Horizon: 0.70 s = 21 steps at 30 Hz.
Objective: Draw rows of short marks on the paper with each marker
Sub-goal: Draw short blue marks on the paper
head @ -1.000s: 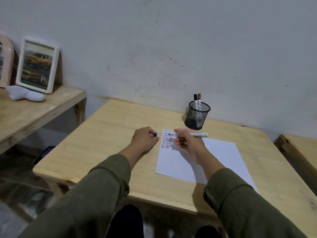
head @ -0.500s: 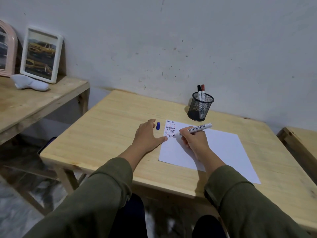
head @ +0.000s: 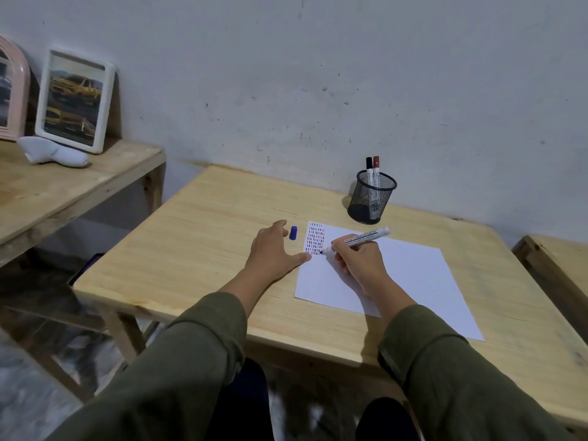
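Observation:
A white sheet of paper [head: 410, 275] lies on the wooden table [head: 206, 237], with rows of short red, blue and dark marks [head: 315, 238] in its far left corner. My right hand [head: 361, 262] grips an uncapped white marker [head: 359, 238], its tip touching the paper just below the marks. My left hand [head: 273, 249] rests flat on the table, fingers spread, thumb at the paper's left edge. A blue marker cap [head: 293, 232] lies on the table beside my left fingers.
A black mesh pen cup [head: 370, 198] behind the paper holds a black-capped and a red-capped marker [head: 373, 171]. A lower side table [head: 63, 189] at the left carries a framed picture [head: 74, 100] and a white object [head: 52, 153]. Another wooden surface [head: 560, 259] sits at the right.
My left hand has opened and left the blue cap on the table, then flattened by the paper. My right hand lowered the marker tip onto the paper. The camera tilted down.

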{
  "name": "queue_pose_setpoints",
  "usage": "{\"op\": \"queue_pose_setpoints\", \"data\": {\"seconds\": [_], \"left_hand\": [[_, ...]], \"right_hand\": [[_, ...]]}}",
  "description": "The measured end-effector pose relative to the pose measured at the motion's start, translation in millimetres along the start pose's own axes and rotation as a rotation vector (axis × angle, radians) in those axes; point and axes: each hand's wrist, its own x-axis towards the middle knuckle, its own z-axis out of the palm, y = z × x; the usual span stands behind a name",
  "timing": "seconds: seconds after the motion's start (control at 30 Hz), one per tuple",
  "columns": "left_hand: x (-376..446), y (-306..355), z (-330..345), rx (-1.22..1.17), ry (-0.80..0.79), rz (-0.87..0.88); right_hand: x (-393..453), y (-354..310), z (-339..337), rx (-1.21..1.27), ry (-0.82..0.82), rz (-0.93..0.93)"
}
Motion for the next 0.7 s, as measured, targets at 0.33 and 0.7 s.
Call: {"op": "queue_pose_setpoints", "data": {"seconds": [0.33,0.7], "left_hand": [[-1.0,1.3,-1.0,-0.001,-0.008,-0.007],[-1.0,1.0,-1.8,-0.008,-0.007,-0.013]], "right_hand": [[-2.7,-1.5,-0.4,0.017,-0.014,-0.016],[-1.1,-1.8,-1.1,-0.007,-0.01,0.003]]}}
